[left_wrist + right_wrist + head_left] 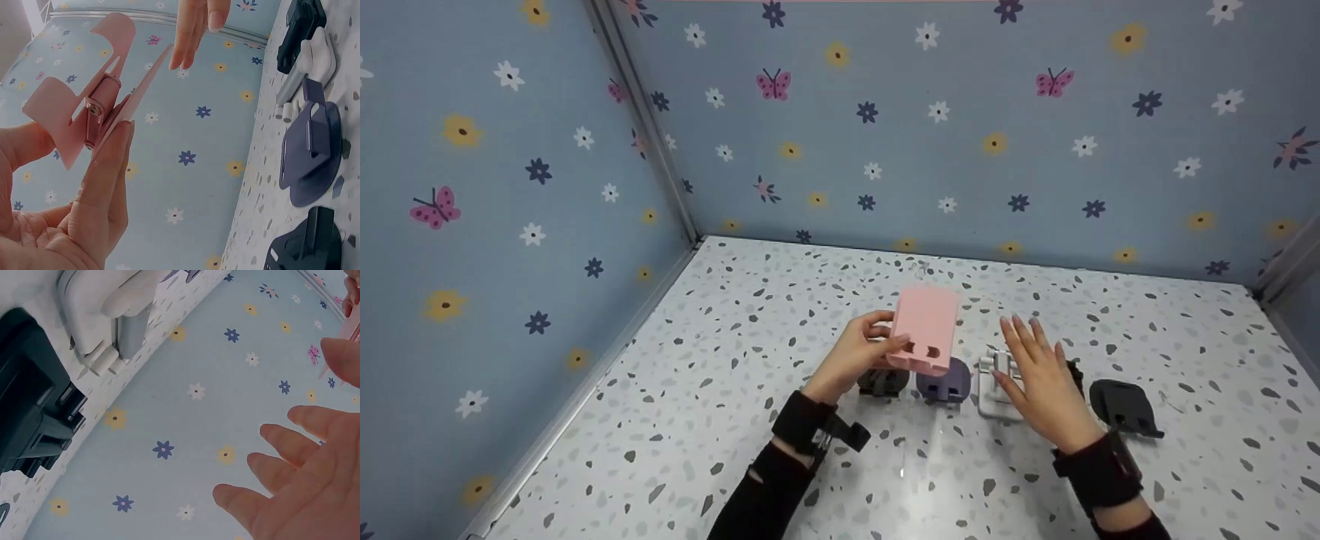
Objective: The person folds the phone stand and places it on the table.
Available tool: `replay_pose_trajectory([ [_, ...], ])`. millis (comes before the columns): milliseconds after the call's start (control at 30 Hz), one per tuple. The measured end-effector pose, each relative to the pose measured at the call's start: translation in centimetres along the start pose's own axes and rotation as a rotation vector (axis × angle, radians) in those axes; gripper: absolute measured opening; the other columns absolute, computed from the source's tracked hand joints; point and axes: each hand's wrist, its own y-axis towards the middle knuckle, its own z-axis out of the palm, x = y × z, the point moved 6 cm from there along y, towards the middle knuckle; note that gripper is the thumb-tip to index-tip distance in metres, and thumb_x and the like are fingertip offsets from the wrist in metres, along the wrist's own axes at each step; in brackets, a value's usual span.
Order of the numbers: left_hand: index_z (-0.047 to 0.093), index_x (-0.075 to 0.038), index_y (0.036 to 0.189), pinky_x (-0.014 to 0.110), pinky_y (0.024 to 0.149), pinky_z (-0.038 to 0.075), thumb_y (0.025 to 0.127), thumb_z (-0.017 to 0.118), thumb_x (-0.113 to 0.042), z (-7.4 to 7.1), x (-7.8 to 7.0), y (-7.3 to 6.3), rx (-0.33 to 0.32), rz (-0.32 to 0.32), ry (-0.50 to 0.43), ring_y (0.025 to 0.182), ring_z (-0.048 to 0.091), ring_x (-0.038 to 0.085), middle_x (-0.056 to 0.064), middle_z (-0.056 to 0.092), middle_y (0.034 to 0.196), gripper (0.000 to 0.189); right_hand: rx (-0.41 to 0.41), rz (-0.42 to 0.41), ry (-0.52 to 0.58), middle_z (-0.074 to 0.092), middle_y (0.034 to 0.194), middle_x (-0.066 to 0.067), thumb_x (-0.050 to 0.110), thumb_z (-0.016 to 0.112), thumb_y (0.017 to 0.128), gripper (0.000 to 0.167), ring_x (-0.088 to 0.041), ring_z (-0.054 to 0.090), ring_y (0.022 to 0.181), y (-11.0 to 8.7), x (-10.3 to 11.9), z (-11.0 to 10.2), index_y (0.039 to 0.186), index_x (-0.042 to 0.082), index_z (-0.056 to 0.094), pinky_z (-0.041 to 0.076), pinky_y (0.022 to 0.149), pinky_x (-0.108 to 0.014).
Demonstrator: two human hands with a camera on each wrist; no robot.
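My left hand (851, 349) pinches a pink folding phone stand (928, 322) near its lower left edge, holding it up above the table. In the left wrist view the thumb is on one plate of the pink stand (104, 107) and the fingers lie along the other, with a hinge between them. My right hand (1046, 386) hovers to the right with fingers straight and nothing in it. Below it, partly hidden, is a white phone stand (991, 401). A purple stand (949, 386) shows just under the pink one.
A dark stand (883, 382) is left of the purple one. A black stand (1123, 405) lies at the right end of the row; another black stand (1075, 375) is mostly hidden behind my right hand. Flowered walls (885, 150) bound the speckled table (720, 375) at back and sides.
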Motion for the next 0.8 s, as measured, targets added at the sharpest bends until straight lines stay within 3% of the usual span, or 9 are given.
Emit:
replay_pose_trajectory([
  [333, 0.048, 0.007, 0.138, 0.034, 0.078, 0.063, 0.095, 0.064, -0.011, -5.6, 2.1, -1.2, -0.135, -0.057, 0.086, 0.088, 0.068, 0.014, 0.024, 0.067, 0.114, 0.049, 0.017, 0.002, -0.074, 0.018, 0.163, -0.022, 0.024, 0.059, 0.099, 0.072, -0.047, 0.01, 0.15, 0.1, -0.7, 0.7, 0.156, 0.003, 0.021, 0.009, 0.115, -0.076],
  [567, 0.048, 0.007, 0.139, 0.032, 0.078, 0.062, 0.095, 0.063, -0.01, -9.8, 4.4, -2.5, -0.201, -0.134, 0.075, 0.085, 0.069, 0.013, 0.021, 0.069, 0.112, 0.049, 0.026, 0.001, -0.08, 0.02, 0.162, -0.023, 0.024, 0.058, 0.099, 0.071, -0.047, 0.009, 0.15, 0.1, -0.9, 0.7, 0.156, 0.002, 0.021, 0.009, 0.114, -0.076],
  [800, 0.047, 0.01, 0.138, 0.03, 0.078, 0.062, 0.096, 0.062, -0.011, -12.5, 6.4, -3.1, -0.229, -0.195, 0.113, 0.074, 0.066, 0.008, 0.014, 0.073, 0.105, 0.049, 0.051, 0.015, -0.074, 0.018, 0.162, -0.022, 0.025, 0.057, 0.1, 0.072, -0.046, 0.007, 0.15, 0.0, -1.2, 0.8, 0.157, 0.003, 0.017, 0.006, 0.116, -0.074],
])
